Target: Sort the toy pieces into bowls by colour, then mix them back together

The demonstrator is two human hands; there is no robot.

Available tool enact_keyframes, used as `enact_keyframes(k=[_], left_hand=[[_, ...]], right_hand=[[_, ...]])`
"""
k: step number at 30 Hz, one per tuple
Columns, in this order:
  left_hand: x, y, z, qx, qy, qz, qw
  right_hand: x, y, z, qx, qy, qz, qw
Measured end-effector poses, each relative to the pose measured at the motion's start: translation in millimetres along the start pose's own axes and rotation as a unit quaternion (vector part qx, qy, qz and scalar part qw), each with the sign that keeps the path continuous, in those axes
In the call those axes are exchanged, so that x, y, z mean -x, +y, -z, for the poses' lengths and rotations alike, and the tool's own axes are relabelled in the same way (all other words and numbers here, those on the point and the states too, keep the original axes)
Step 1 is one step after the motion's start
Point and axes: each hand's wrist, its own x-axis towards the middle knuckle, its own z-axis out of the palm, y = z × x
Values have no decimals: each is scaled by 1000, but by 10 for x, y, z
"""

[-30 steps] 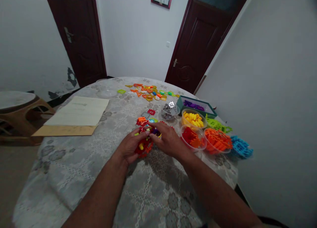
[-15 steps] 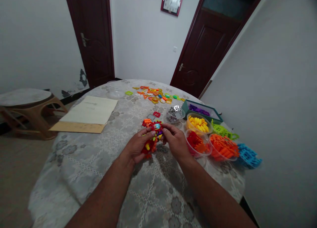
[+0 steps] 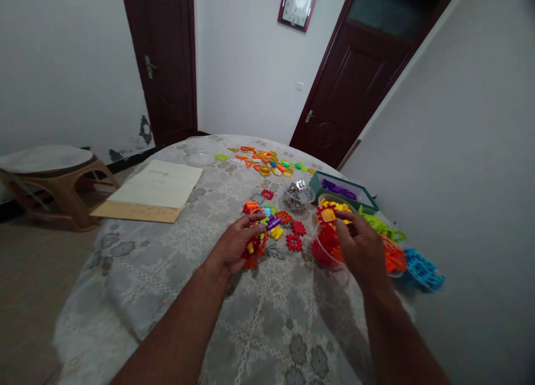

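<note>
My left hand (image 3: 234, 248) is closed round a small build of red, orange and yellow plastic pieces (image 3: 254, 244) on the patterned tablecloth. My right hand (image 3: 359, 243) hovers over the clear bowl of red pieces (image 3: 324, 251), its fingers pinched on a red and yellow piece (image 3: 328, 213). Loose red pieces (image 3: 295, 235), a purple piece (image 3: 273, 222) and a yellow piece lie on the cloth between the two hands.
More bowls stand at the right: yellow, orange (image 3: 393, 257) and grey pieces (image 3: 297, 194). A teal box of purple pieces (image 3: 343, 187), green and blue piles (image 3: 422, 268), a far scatter of pieces (image 3: 263, 161), papers (image 3: 154, 190) and a stool (image 3: 54, 179) surround them.
My right hand left the build and moved right to the bowl of red pieces, where it took a piece. The left hand kept the build. The camera shifted slightly.
</note>
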Motion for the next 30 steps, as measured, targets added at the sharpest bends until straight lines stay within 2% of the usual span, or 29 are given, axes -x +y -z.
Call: enact_keyframes(k=[3,5,6,8,10,13,16,19,22,24,26,30], left_hand=[[-6,-8,6,-21,-3,-11,1000],[-12,-19,11,-36,-7,-18,999],[-13,-23,13,-42,-11,-20,999],[-11,-27,13,-49,-20,-17,998],[-3,-24,6,-53,-28,-16,998],[20,-13,-8,-76,-33,-30,996],[44,-8,-15,-103,-45,-45,993],[58,-8,-22,-102,-57,-56,992],[58,-7,-32,-91,-44,-45,994],[46,-8,-34,-76,-38,-29,996],[25,-13,-26,-56,-37,-17,998],[-19,-10,-2,-7,-13,-5,1000]], right_hand=[[-2,365,251,155,-33,62,985],[21,528,283,192,-58,91,975],[36,562,265,199,-50,111,972],[70,511,187,191,-16,145,971],[114,313,74,144,-7,151,978],[198,-103,-136,16,-89,94,992],[281,-410,-399,-125,-193,-1,973],[335,-502,-657,-229,-244,-70,940],[357,-480,-789,-287,-237,-119,920],[351,-446,-769,-296,-229,-135,918],[316,-389,-663,-277,-213,-131,928],[149,-141,-278,-203,-130,-96,966]])
